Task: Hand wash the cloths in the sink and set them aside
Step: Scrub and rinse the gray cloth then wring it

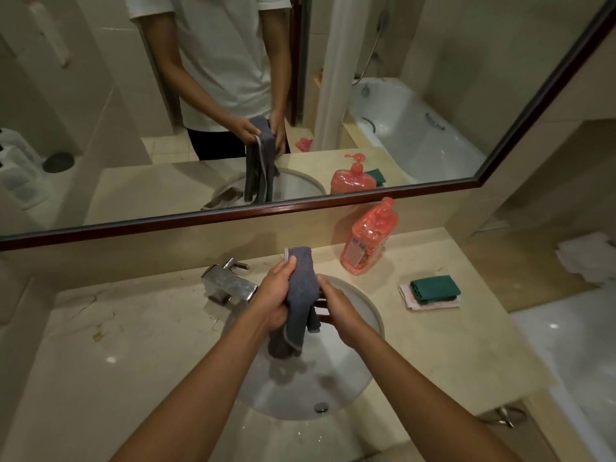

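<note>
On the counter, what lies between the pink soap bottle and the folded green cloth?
Nothing: in the head view, only bare counter lies between the soap bottle and the green cloth.

One view only, my head camera: looks forward and down from above sink (353, 391), close over both forearms, wide angle. Mirror (333, 205) ahead throws back same counter (133, 355) from opposite side.

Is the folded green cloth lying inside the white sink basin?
No, the folded green cloth lies on the beige stone counter, on top of a pink cloth, to the right of the white sink basin.
</note>
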### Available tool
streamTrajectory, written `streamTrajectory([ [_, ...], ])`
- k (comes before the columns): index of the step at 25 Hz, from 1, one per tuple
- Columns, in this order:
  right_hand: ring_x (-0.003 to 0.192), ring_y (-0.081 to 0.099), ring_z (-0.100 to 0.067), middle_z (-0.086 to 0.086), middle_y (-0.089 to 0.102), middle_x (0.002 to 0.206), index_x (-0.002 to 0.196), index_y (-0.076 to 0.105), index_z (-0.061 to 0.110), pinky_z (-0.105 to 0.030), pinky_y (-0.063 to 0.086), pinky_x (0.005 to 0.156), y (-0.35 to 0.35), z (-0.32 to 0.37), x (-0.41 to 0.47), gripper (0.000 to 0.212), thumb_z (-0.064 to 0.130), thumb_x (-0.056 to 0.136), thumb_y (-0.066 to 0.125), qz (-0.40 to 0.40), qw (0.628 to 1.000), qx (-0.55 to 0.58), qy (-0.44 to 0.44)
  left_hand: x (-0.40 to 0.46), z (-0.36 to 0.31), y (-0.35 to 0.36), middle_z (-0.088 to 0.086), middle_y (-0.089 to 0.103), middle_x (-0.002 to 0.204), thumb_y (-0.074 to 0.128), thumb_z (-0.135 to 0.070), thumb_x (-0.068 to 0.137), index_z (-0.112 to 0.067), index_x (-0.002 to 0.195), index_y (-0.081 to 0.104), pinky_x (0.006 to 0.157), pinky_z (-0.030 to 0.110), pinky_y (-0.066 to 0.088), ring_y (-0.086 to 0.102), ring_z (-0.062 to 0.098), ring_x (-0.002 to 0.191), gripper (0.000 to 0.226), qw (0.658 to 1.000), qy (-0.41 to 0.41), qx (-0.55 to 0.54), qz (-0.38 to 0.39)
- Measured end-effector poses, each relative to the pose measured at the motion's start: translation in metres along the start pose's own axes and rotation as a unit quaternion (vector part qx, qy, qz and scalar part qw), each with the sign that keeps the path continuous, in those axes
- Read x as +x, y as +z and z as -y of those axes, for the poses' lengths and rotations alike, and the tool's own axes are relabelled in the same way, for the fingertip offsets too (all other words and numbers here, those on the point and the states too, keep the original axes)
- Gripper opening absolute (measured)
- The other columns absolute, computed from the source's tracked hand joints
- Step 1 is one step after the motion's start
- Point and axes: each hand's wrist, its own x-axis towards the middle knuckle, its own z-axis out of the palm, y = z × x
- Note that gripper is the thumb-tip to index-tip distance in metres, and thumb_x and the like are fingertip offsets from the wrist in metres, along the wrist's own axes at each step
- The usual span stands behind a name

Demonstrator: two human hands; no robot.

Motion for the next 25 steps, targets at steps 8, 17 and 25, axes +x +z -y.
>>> streamTrajectory([
  [8,0.105,0.07,-0.011,0.002,0.076,0.108,0.115,0.071,0.027,-0.03,0.053,0.092,-0.015,0.014,-0.002,0.037,0.047,0.106,0.041,0.012,0.994,0.111,-0.018,-0.004,-0.022,0.013,0.012,0.075,0.096,0.042,-0.035,0.107,-0.013,0.093,0.072,0.095,0.045,0.05,0.068,0.022,0.091,0.039,0.901,0.124,0.41,0.062],
  [17,0.098,0.069,-0.02,-0.002,0.073,0.093,0.087,0.074,0.026,-0.04,0.054,0.094,-0.045,0.036,0.011,0.027,0.034,0.102,0.053,-0.03,0.986,0.142,-0.087,-0.005,-0.008,0.017,0.009,0.076,0.109,0.053,-0.063,0.094,-0.018,0.112,0.071,0.096,0.04,0.05,0.071,0.026,0.108,0.052,0.988,-0.054,0.136,0.042],
  [25,0.066,0.059,-0.003,0.011,0.061,0.066,0.076,0.06,0.025,-0.026,0.048,0.07,-0.052,0.077,0.026,0.028,0.031,0.103,0.054,0.003,0.984,-0.007,-0.176,-0.007,0.01,0.042,0.019,0.07,0.12,0.064,-0.047,0.089,-0.004,0.122,0.067,0.093,0.034,0.056,0.07,0.026,0.106,0.054,0.97,-0.11,0.16,0.144],
])
